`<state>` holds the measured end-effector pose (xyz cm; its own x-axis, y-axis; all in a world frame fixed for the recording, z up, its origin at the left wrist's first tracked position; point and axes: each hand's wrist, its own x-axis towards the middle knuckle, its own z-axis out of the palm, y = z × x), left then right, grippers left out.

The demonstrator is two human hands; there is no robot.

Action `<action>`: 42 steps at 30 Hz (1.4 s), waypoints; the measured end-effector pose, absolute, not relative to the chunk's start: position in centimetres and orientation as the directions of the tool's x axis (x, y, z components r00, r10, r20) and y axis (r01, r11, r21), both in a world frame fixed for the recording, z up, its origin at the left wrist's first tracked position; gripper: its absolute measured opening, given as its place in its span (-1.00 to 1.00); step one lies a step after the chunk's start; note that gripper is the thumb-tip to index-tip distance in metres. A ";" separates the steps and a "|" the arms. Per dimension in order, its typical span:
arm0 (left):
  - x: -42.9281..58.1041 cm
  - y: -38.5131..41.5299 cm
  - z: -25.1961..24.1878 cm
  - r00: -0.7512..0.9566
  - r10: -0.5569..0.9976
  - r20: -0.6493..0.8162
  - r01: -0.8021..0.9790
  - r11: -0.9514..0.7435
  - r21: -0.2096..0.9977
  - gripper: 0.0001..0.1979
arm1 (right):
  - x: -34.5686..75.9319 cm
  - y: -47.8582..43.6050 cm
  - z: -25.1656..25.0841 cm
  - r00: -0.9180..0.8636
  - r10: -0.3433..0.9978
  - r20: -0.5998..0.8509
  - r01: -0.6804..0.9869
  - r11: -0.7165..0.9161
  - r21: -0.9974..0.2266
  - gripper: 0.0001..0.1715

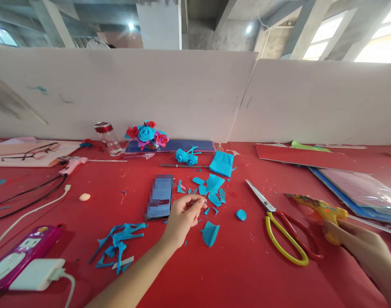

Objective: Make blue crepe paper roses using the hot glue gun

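Note:
My left hand (183,217) is over the middle of the red table, thumb and fingertips pinched together. Whatever is between them is too small to make out. Around that hand lie cut pieces of blue crepe paper (215,184), with a curved blue piece (210,234) nearer me and a small blue disc (241,214) to the right. At the right, my right hand (359,241) grips the handle of a yellow hot glue gun (326,210), its nozzle facing left. Open scissors (273,211) with yellow and red handles rest between the two hands.
A phone (160,199) lies left of my left hand, near blue scraps (121,241). Farther back are blue paper flowers (186,156), folded blue paper (221,163), a flower bouquet (147,134) and a glass bottle (110,139). A power strip (28,246) and cables occupy the left.

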<state>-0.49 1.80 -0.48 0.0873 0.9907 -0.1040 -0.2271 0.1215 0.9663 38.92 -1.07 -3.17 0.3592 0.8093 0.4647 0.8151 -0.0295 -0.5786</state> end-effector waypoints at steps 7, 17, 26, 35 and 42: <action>-0.7 1.9 -1.1 0.093 0.993 -0.072 -0.151 0.086 0.985 -0.75 | 34.3 -1.4 -1.8 0.110 0.797 0.594 0.992 -0.128 -0.012 -0.83; -0.7 1.9 -1.2 0.075 0.996 -0.047 -0.097 0.054 0.994 -0.75 | 16.7 -1.9 -1.5 -0.860 0.453 0.232 0.501 0.836 0.225 -0.63; -0.8 1.7 -1.1 0.001 0.997 0.075 0.160 -0.074 0.984 -0.75 | 17.3 -0.8 1.1 -0.270 0.904 0.332 0.440 0.423 -0.792 -0.86; -0.8 1.6 -1.7 0.037 0.954 0.298 0.323 -0.294 0.900 -0.79 | 15.3 0.7 1.5 0.103 0.981 0.166 0.002 0.167 -0.986 -0.80; -0.7 1.5 -1.8 0.047 0.932 0.361 0.355 -0.353 0.866 -0.83 | 15.0 0.9 2.2 0.061 0.984 0.169 0.072 0.164 -0.984 -0.81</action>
